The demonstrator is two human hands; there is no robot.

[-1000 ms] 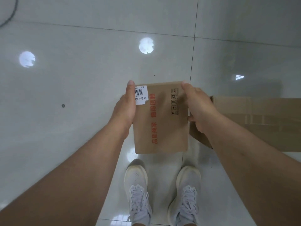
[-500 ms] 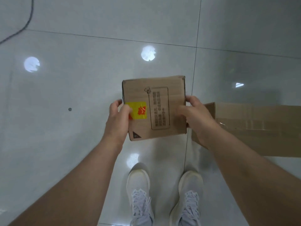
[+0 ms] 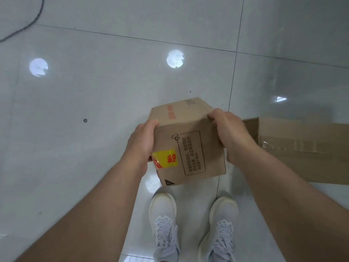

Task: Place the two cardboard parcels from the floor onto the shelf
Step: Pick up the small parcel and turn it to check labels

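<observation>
A small brown cardboard parcel (image 3: 188,142) with a yellow sticker and black printed text is held in the air above my feet. My left hand (image 3: 140,143) grips its left side and my right hand (image 3: 229,132) grips its upper right edge. The parcel is tilted, so its top face with red print and its near face both show. A second, larger cardboard parcel (image 3: 302,150) with clear tape lies flat on the floor to the right, partly hidden behind my right forearm. No shelf is in view.
Glossy grey floor tiles (image 3: 94,110) with round light reflections fill the view. A dark cable (image 3: 28,25) runs across the top left corner. My two white shoes (image 3: 192,224) stand just below the held parcel.
The small parcel has been turned over in my hands, from its red-lettered face to the face with the yellow sticker, then tipped toward me. My hands shifted their grip to its upper edges.
</observation>
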